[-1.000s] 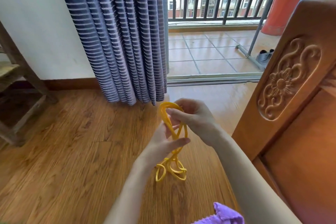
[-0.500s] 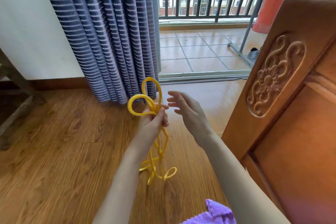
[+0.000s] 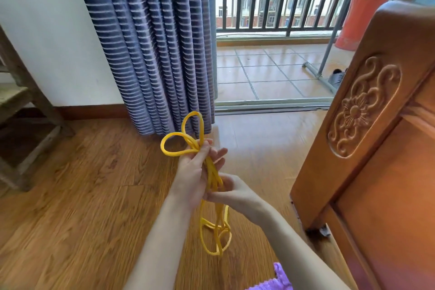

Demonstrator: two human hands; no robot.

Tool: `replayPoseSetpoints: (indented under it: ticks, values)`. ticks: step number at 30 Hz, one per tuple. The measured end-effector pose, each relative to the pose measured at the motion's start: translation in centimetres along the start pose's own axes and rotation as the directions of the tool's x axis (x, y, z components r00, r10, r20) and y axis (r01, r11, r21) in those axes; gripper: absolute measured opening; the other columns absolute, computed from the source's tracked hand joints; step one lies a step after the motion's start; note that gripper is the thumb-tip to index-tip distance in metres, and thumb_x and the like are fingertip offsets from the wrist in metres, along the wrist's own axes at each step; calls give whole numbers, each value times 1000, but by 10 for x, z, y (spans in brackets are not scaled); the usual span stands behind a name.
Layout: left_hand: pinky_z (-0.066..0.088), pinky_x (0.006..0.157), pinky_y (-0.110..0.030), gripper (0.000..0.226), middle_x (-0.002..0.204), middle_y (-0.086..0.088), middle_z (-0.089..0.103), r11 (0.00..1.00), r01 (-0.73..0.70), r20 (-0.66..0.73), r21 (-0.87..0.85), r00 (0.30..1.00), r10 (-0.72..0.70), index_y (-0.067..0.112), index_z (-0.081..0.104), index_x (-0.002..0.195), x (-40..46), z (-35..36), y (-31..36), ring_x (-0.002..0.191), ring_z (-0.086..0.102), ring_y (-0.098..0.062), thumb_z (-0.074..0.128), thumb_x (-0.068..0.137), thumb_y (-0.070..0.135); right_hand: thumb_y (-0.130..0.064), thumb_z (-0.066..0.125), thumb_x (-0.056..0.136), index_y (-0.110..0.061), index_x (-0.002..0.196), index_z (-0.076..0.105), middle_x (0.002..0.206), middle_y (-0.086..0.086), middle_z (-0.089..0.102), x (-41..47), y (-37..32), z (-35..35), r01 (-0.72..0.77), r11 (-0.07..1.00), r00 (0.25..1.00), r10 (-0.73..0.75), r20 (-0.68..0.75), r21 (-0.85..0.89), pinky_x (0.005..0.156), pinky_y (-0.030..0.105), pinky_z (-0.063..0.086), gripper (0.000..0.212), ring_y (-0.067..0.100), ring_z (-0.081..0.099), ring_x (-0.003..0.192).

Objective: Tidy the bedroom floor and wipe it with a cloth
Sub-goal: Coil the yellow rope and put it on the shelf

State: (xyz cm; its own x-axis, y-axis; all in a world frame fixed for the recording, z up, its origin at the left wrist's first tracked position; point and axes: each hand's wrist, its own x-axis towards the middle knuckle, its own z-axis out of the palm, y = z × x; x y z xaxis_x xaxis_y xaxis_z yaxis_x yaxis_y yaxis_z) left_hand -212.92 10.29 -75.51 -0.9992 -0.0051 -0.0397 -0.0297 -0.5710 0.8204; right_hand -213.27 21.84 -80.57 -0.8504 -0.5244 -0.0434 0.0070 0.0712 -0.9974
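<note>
Left hand (image 3: pixel 193 172) and right hand (image 3: pixel 237 192) grip smooth, looped yellow cord (image 3: pixel 213 198)

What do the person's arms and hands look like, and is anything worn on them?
Both forearms are bare as far as the picture shows: no sleeves, no gloves. The left hand and the right hand show no visible ring, watch or bracelet. Nails look short and unpainted.

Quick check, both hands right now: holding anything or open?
Left hand: holding the looped yellow cord near its top.
Right hand: gripping the same cord lower down.
</note>
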Motion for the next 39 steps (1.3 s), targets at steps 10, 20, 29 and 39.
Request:
replayPoseSetpoints:
  ticks: [10, 20, 29, 39]
  values:
    - [34, 41, -12, 17, 55, 7, 40, 984, -77, -102, -159, 993, 62, 11, 49, 90, 4, -22, 29, 43, 39, -1, 37, 99, 17, -19, 62, 83, -15, 80, 64, 74, 0, 62, -11, 42, -3, -204, 951, 978, 207, -14, -230, 80, 42, 54, 5, 14, 62, 71]
    - [32, 41, -14, 16, 55, 5, 44, 949, -86, -227, 304, 961, 160, 11, 54, 83, 4, -63, 9, 41, 36, -3, 47, 96, 18, -21, 62, 89, -8, 78, 63, 60, -3, 52, -21, 33, -28, -209, 977, 938, 213, -274, 46, 60, 25, 45, 17, 14, 52, 59]
    - [31, 45, -14, 65, 57, 7, 42, 831, 69, -65, 552, 997, -39, 13, 55, 93, -7, -64, -27, 45, 34, -4, 67, 63, 69, 2, 59, 85, 2, 96, 62, 64, 2, 56, -17, -21, -30, -173, 934, 972, 213, -97, 314, 59, 28, 47, 11, 12, 51, 53]
    - [46, 82, -16, 76, 102, 6, 64, 723, 54, 135, 689, 970, -202, 26, 46, 115, -11, -33, -46, 90, 60, 1, 76, 55, 62, 7, 52, 83, 4, 83, 61, 71, 9, 64, -13, -35, -24, -156, 946, 958, 215, -190, 283, 50, 23, 46, 9, 14, 57, 53]
